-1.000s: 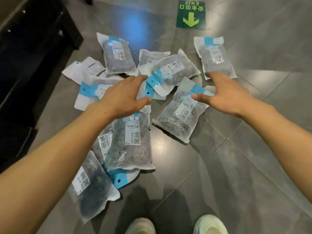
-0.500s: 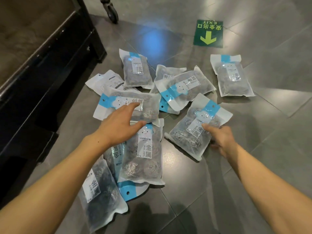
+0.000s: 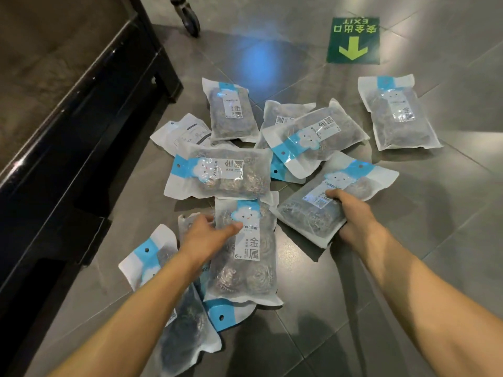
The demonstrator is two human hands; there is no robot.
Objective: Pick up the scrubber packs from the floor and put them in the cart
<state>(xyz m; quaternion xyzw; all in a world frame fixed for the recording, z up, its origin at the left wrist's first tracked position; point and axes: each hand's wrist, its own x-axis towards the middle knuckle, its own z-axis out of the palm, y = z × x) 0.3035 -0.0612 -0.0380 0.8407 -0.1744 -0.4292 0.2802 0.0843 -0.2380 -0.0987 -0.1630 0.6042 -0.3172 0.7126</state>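
Both hands have dropped from above the pile onto separate scrubber packs. One pack point(image 3: 324, 197) lies right of centre, its long axis running from upper right to lower left; the right hand point(image 3: 351, 216) grips its lower right edge, fingers curled under, thumb on top. The centre pack point(image 3: 245, 254) lies upright in the frame, long axis vertical; the left hand point(image 3: 206, 235) rests at its left edge with fingers spread, thumb on the label, not yet closed. Remaining packs lie scattered on the floor point(image 3: 449, 213). A cart wheel point(image 3: 189, 19) shows at upper left.
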